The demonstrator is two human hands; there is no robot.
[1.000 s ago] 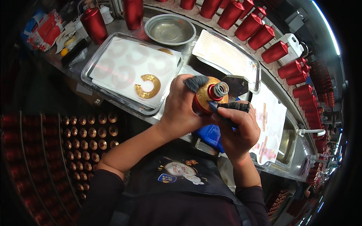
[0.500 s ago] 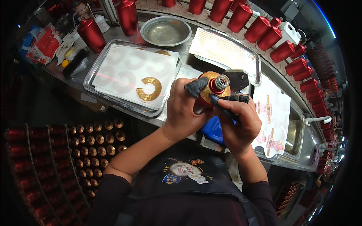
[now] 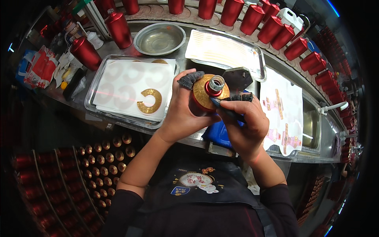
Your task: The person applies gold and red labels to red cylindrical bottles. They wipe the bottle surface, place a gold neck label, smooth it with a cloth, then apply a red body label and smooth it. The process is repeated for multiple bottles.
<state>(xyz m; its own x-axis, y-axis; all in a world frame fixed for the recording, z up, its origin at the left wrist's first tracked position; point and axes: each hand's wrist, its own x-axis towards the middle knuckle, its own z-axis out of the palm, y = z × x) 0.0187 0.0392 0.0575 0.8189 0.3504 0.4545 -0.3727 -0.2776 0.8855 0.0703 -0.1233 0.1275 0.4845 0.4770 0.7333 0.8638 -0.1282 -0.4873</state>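
My left hand (image 3: pixel 179 114) is wrapped round the side of a red bottle (image 3: pixel 197 110), which tilts so its open glass neck (image 3: pixel 216 83) faces up. A gold ring-shaped decal (image 3: pixel 202 87) covers the bottle's shoulder around that neck. Dark grey cloth covers a left fingertip (image 3: pixel 191 79) at the ring's edge. In my right hand (image 3: pixel 248 124) is a slim dark tool (image 3: pixel 233 114), whose bluish tip meets the ring close below the neck. A black cover (image 3: pixel 241 97) wraps one right finger. What kind of tool it is I cannot make out.
At left, a metal tray (image 3: pixel 91 103) bears white sheets and a gold C-shaped decal (image 3: pixel 149 101). Behind stand a metal bowl (image 3: pixel 160 38), another tray (image 3: pixel 258 65) and red bottles on a curved conveyor (image 3: pixel 189 15). A dark bracket (image 3: pixel 238 78) and sink (image 3: pixel 312 126) are to the right.
The bottle and both hands have shifted slightly left relative to the bench. My left fingers have changed their hold, and the bottle has turned a little. The tool's tip stays by the ring.
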